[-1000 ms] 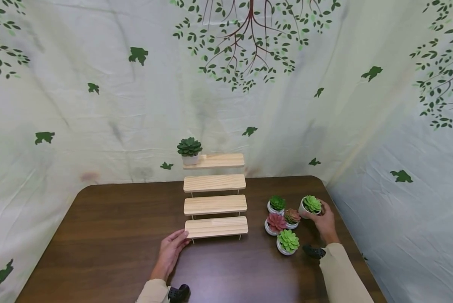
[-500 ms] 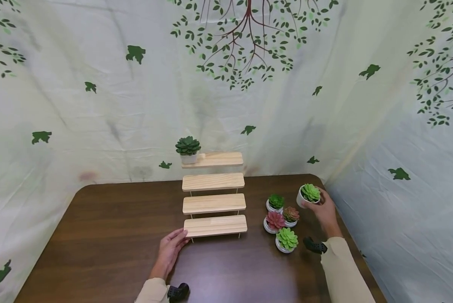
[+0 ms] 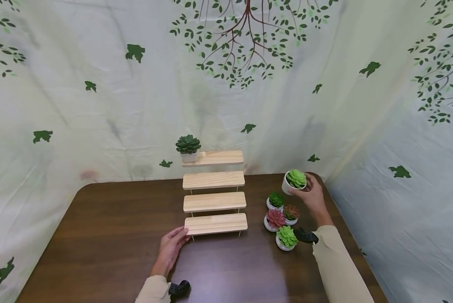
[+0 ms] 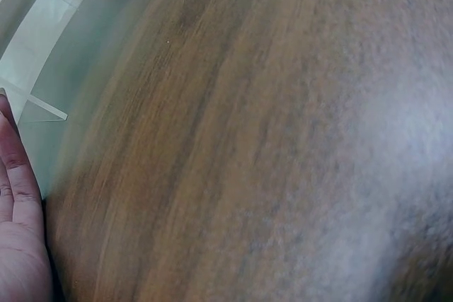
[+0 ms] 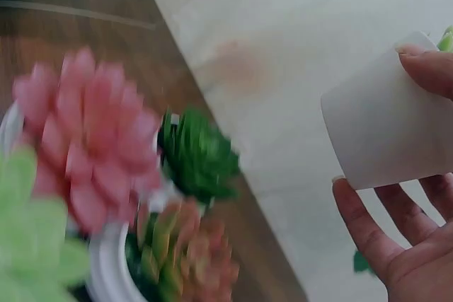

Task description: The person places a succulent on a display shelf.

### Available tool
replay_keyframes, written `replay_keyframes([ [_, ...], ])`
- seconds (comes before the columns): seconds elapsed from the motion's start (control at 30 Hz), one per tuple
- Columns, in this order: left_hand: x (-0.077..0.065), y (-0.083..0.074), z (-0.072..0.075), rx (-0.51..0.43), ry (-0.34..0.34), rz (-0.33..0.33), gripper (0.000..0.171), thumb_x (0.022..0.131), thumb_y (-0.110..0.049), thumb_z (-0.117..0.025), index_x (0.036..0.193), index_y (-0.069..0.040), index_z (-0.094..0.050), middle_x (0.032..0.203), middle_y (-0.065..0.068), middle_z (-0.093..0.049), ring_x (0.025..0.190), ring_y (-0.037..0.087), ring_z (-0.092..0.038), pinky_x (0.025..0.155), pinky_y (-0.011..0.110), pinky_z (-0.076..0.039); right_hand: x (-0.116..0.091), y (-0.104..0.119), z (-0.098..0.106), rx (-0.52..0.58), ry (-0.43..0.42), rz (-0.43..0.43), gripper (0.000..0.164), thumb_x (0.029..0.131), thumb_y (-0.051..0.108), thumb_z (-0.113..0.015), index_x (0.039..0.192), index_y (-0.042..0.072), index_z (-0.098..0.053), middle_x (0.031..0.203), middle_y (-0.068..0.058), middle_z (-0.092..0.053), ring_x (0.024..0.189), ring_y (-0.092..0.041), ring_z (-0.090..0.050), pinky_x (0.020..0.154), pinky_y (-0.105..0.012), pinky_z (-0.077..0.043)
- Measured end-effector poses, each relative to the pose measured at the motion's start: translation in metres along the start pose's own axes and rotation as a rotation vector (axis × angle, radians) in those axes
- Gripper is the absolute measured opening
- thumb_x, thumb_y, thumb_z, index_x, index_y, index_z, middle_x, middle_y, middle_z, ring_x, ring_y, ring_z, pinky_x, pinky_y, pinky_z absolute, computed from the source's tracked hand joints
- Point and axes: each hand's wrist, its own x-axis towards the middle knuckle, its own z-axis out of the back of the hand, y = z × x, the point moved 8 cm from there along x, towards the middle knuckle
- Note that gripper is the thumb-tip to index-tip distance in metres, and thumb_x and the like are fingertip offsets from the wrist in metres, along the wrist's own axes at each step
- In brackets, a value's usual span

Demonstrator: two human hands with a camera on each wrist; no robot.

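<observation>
My right hand [image 3: 313, 198] holds a white pot [image 5: 389, 118] with a light green succulent [image 3: 296, 179], raised over the back right of the table. In the right wrist view, the thumb is on one side of the pot and the fingers on the other. My left hand [image 3: 169, 248] grips the left end of the lowest board [image 3: 216, 224] of a wooden tiered stand [image 3: 214, 202]. Left wrist view shows only part of that hand [image 4: 18, 217] at the edge. A dark green potted succulent [image 3: 188, 145] stands at the left of the top board.
Right of the stand, several potted succulents cluster: a green one [image 3: 276, 199], a pink one [image 3: 275, 218], a reddish-brown one [image 3: 291, 212] and a light green one [image 3: 286, 236]. The brown table [image 3: 109, 240] backs onto a leaf-printed cloth [image 3: 97, 105].
My right hand has lifted the light green potted succulent and carried it left and toward the back, behind the cluster. My left hand stays at the lowest board.
</observation>
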Motion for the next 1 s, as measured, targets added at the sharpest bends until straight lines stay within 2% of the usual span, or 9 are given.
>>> replay_keyframes([
  [0.13,0.001,0.004,0.004,0.000,-0.050,0.052,0.005,0.089,-0.001,-0.067,0.091,-0.005,-0.069,0.082,0.002,-0.069,0.075,0.011,-0.067,0.073,0.023,-0.057,0.006,0.017,-0.020,0.015,0.042,0.039,0.073,0.082,0.005,-0.076,0.142,0.001,-0.036,0.139,-0.018,-0.047,0.115,-0.018,-0.051,0.083,-0.013,-0.047],
  [0.23,0.001,0.005,0.004,-0.006,-0.049,0.061,0.009,0.091,0.000,-0.064,0.088,-0.008,-0.069,0.082,0.002,-0.069,0.074,0.011,-0.067,0.071,0.023,-0.057,0.010,0.027,-0.033,0.023,0.071,0.059,0.072,0.081,0.004,-0.076,0.141,0.002,-0.037,0.139,-0.018,-0.048,0.120,-0.026,-0.050,0.083,-0.014,-0.047],
  [0.37,0.000,0.004,0.003,-0.003,-0.049,0.067,0.007,0.090,-0.002,-0.065,0.089,-0.007,-0.069,0.082,0.002,-0.069,0.074,0.010,-0.066,0.072,0.023,-0.057,0.013,0.036,-0.048,0.031,0.105,0.073,0.072,0.081,0.002,-0.076,0.142,0.002,-0.037,0.140,-0.018,-0.047,0.124,-0.030,-0.048,0.085,-0.017,-0.048],
  [0.53,0.001,0.004,0.002,0.001,-0.051,0.075,0.005,0.090,-0.001,-0.065,0.094,-0.003,-0.068,0.082,0.002,-0.069,0.074,0.011,-0.066,0.073,0.023,-0.057,0.015,0.046,-0.066,0.046,0.142,0.082,0.073,0.081,0.002,-0.076,0.143,0.002,-0.037,0.141,-0.018,-0.046,0.127,-0.030,-0.046,0.099,-0.032,-0.046],
  [0.63,0.000,0.003,0.001,0.000,-0.041,0.081,0.007,0.090,0.000,-0.064,0.097,-0.001,-0.067,0.082,0.001,-0.069,0.075,0.010,-0.066,0.074,0.023,-0.057,0.017,0.053,-0.075,0.057,0.158,0.086,0.071,0.081,0.003,-0.077,0.141,0.002,-0.040,0.139,-0.017,-0.048,0.126,-0.030,-0.047,0.103,-0.040,-0.044],
  [0.7,-0.001,0.003,0.000,-0.007,-0.037,0.086,0.008,0.090,0.000,-0.064,0.098,0.000,-0.067,0.082,0.001,-0.069,0.075,0.010,-0.066,0.074,0.023,-0.057,0.020,0.058,-0.082,0.057,0.171,0.100,0.070,0.081,0.004,-0.077,0.141,0.003,-0.041,0.138,-0.017,-0.049,0.124,-0.029,-0.049,0.101,-0.039,-0.045],
  [0.87,-0.001,0.002,0.000,-0.013,-0.042,0.088,0.007,0.090,0.000,-0.065,0.096,-0.001,-0.067,0.081,0.001,-0.069,0.074,0.011,-0.066,0.074,0.023,-0.057,0.023,0.073,-0.098,0.067,0.199,0.147,0.066,0.082,0.005,-0.076,0.139,0.002,-0.043,0.136,-0.017,-0.050,0.120,-0.029,-0.051,0.092,-0.030,-0.049],
  [1.0,0.000,0.003,0.002,0.005,-0.049,0.084,0.005,0.090,-0.001,-0.065,0.094,-0.002,-0.068,0.082,0.002,-0.069,0.074,0.011,-0.066,0.073,0.024,-0.057,0.024,0.084,-0.111,0.086,0.216,0.157,0.065,0.082,0.003,-0.075,0.139,0.003,-0.043,0.136,-0.016,-0.050,0.121,-0.028,-0.051,0.096,-0.034,-0.048],
])
